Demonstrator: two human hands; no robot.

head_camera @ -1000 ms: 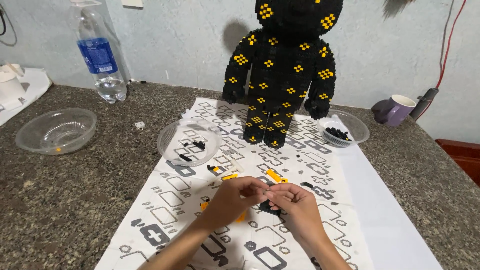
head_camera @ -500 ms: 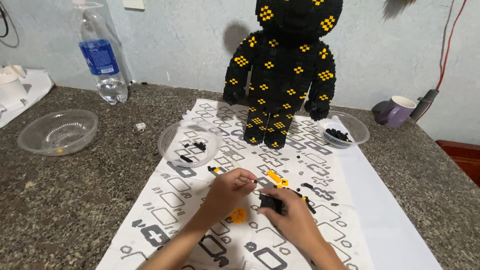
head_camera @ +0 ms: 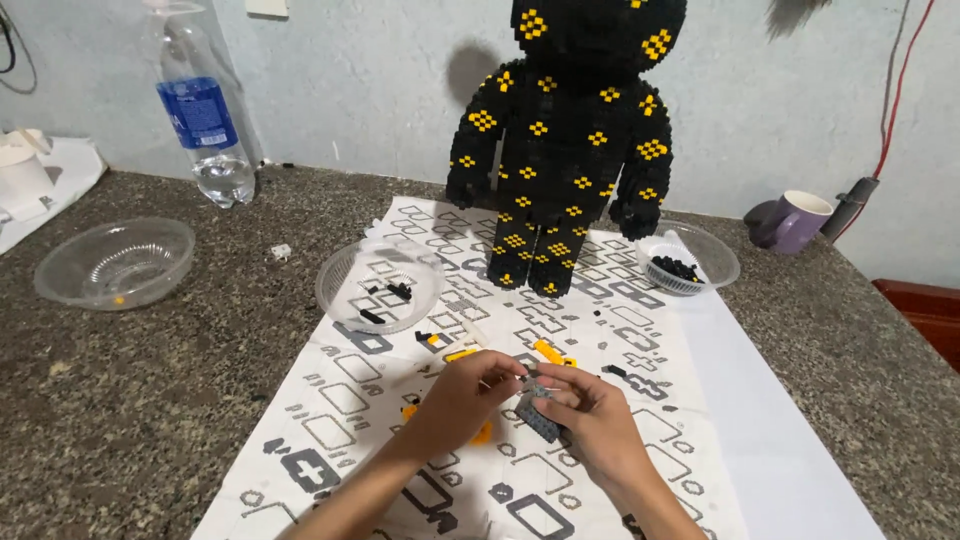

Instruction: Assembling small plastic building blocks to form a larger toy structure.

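- The large black block figure [head_camera: 570,140] with yellow diamond marks is taken as the landmark; it stands upright at the far end of the printed instruction sheet [head_camera: 340,400], and against the earlier frames it has not been moved.
- The sheet is spread in front of the figure on the speckled counter [head_camera: 120,420], unchanged in its lie.
- A clear bowl [head_camera: 381,284] holding a few black pieces is seen just left of the figure's feet, and a smaller clear bowl [head_camera: 690,258] of black pieces just right of them; both are as they were before.
- The left hand [head_camera: 470,392] has been drawn in toward the right since a second ago; its fingertips are pinched together, though what they hold is too small to tell.
- The right hand [head_camera: 590,425] is closed around a small grey-black block assembly [head_camera: 538,412], held well in front of the figure, above the sheet. A second ago that piece was hidden under the hands; now it is lifted into view, tilted.
- From this it is judged that a small piece is being pressed onto the assembly.
- Loose yellow pieces [head_camera: 553,354] lie between the hands and the figure.
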